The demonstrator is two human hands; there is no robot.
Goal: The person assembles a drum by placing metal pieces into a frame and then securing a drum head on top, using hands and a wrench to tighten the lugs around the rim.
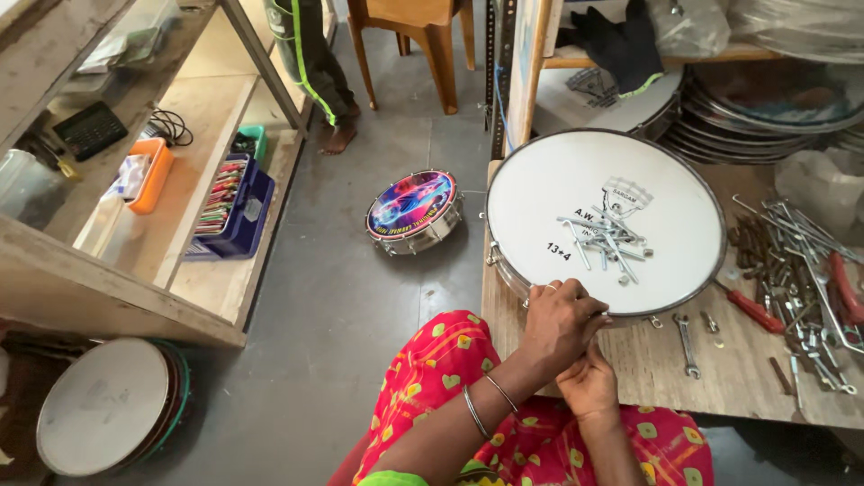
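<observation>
A round drum with a white skin and a metal rim [605,225] lies on a low wooden table [661,364]. Several loose metal tension rods [607,238] rest on its skin. My left hand [558,324], with bangles on the wrist, presses on the drum's near rim with curled fingers. Just under it, my right hand [589,382] pinches something small at the rim; the part itself is hidden by the fingers.
A spanner [686,344], a red-handled tool [754,310] and a heap of metal hooks [801,270] lie on the table's right side. A small colourful drum [414,211] sits on the floor. Stacked drum frames [108,405] stand at lower left. Wooden shelves [135,207] are at left. A person's bare foot [337,135] is behind.
</observation>
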